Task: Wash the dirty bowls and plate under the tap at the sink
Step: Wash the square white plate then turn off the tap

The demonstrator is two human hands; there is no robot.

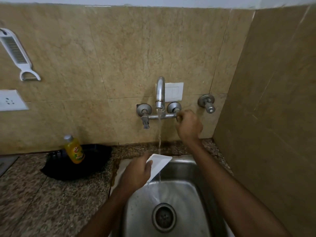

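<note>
My left hand (138, 171) grips a white square dish (159, 164) by its left edge and holds it tilted over the steel sink (184, 168). Water runs from the chrome tap (160, 93) onto the dish and pours off its lower corner into the basin. My right hand (188, 125) is raised to the wall, its fingers curled around the tap's right handle (178, 117). No other bowls or plates are visible.
A yellow dish-soap bottle (74, 149) stands in a black tray (80, 165) on the granite counter (42, 194) left of the sink. A second valve (206, 102) sticks out right of the tap. A white peeler-grater (16, 52) hangs on the tiled wall; the drain (164, 217) lies below.
</note>
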